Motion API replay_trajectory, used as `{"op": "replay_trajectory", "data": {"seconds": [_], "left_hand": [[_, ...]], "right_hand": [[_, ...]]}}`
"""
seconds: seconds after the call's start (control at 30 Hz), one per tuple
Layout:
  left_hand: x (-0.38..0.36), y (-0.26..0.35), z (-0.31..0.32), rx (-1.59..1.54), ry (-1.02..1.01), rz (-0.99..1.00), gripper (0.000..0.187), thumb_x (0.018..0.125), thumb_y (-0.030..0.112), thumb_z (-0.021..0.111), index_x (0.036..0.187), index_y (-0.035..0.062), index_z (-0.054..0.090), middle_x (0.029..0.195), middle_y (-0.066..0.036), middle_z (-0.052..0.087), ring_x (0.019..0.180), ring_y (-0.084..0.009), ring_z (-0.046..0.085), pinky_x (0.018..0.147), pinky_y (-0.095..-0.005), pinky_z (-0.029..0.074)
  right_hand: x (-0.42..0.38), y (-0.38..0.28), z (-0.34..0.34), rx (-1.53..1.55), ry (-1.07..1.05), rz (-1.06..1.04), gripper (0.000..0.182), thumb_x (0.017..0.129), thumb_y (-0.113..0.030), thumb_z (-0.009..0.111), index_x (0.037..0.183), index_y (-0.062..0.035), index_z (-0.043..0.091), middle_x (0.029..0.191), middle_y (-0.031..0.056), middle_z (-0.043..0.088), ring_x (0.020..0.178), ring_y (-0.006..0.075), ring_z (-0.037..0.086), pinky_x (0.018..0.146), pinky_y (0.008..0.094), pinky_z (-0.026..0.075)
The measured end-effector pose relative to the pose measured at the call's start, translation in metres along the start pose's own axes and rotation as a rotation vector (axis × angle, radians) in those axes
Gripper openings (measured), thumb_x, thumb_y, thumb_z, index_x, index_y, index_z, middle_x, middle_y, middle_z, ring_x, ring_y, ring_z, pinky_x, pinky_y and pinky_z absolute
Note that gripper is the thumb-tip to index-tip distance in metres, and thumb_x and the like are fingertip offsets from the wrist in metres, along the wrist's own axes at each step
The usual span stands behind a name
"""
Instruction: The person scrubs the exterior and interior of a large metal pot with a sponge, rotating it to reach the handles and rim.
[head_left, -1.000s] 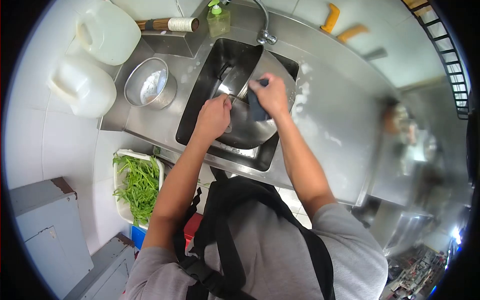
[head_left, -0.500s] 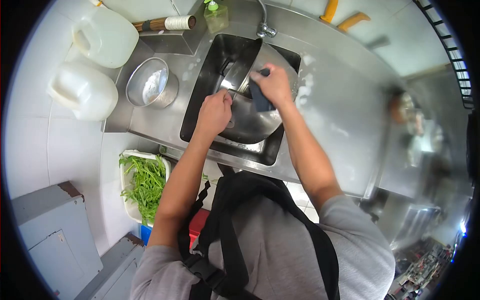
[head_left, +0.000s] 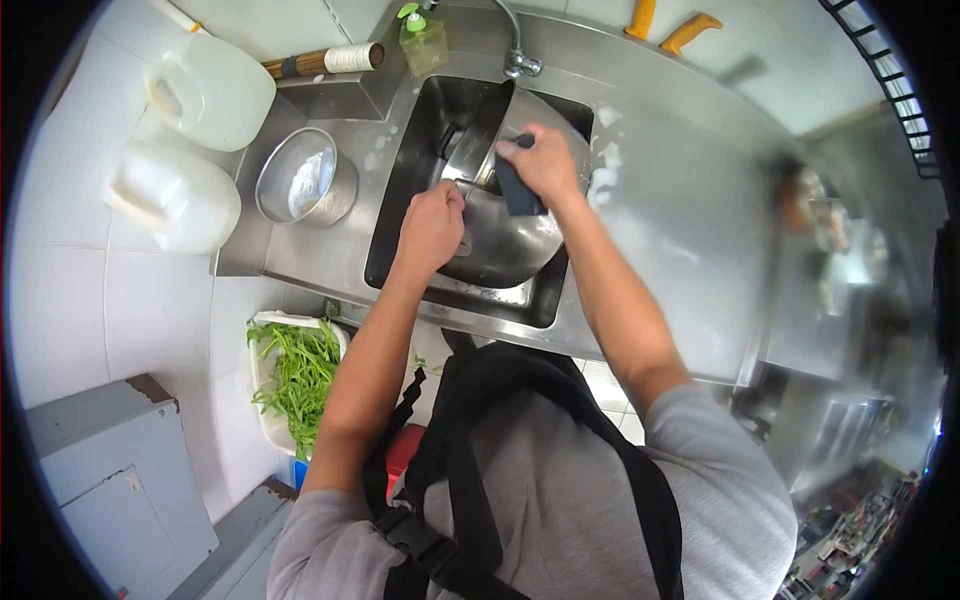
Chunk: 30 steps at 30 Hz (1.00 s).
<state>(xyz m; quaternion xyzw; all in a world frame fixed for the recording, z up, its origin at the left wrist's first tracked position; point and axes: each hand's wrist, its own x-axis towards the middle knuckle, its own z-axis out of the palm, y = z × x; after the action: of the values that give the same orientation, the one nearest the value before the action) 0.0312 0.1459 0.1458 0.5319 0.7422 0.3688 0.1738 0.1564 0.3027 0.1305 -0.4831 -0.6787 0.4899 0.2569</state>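
Observation:
A curved metal piece (head_left: 500,250), its full shape hard to make out, lies tilted in the dark sink (head_left: 550,305). My left hand (head_left: 432,226) is closed on its left edge. In my right hand (head_left: 547,165) is a dark grey sponge-like pad (head_left: 520,184), held over the metal surface with fingers wrapped round its top. A second shiny metal surface (head_left: 548,112) rises behind my hands below the faucet (head_left: 521,62); whether it belongs to the same piece I cannot tell.
On the counter to the left stands a round metal bowl (head_left: 341,190). Two white jugs (head_left: 185,205), a bundled stick brush (head_left: 310,64) and a green-topped soap bottle (head_left: 424,45) are beyond it. Leafy greens (head_left: 300,385) fill a white basket (head_left: 262,375) below. Orange handles (head_left: 690,32) lie at the back.
The view has shifted slightly. My right hand and the dark pad have moved a little up and left over the metal, while my left hand keeps its hold on the edge.

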Motion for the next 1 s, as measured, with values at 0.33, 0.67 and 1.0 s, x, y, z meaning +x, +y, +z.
{"op": "replay_trajectory", "data": {"seconds": [0.33,0.67,1.0], "left_hand": [[0.0,0.001,-0.001,0.003,0.007,-0.008,0.015,0.087,0.006,0.048,0.082,-0.0024,0.059,0.081,-0.024,0.064,0.083,-0.0441,0.063,0.075,-0.0487,0.049],[0.001,0.005,0.004,-0.019,0.035,0.027,0.015,0.084,0.005,0.045,0.081,-0.0034,0.057,0.076,-0.024,0.061,0.079,-0.0446,0.061,0.072,-0.048,0.047],[0.003,0.004,0.007,0.031,-0.023,-0.001,0.015,0.089,0.01,0.048,0.085,-0.0011,0.058,0.084,-0.024,0.065,0.085,-0.0443,0.062,0.075,-0.0512,0.048]], "right_hand": [[-0.001,-0.006,-0.015,-0.087,-0.15,-0.082,0.036,0.072,-0.028,0.079,0.091,0.0007,0.068,0.08,0.0192,0.069,0.073,0.0271,0.068,0.07,0.0385,0.052],[0.026,-0.003,-0.011,0.156,-0.08,0.067,0.03,0.074,-0.017,0.079,0.085,0.005,0.062,0.072,0.0107,0.064,0.067,0.017,0.063,0.065,0.0338,0.051],[0.014,-0.009,-0.014,0.252,-0.1,0.102,0.034,0.072,-0.016,0.08,0.09,0.0056,0.061,0.072,0.0117,0.065,0.068,0.0166,0.064,0.062,0.0334,0.051]]}}
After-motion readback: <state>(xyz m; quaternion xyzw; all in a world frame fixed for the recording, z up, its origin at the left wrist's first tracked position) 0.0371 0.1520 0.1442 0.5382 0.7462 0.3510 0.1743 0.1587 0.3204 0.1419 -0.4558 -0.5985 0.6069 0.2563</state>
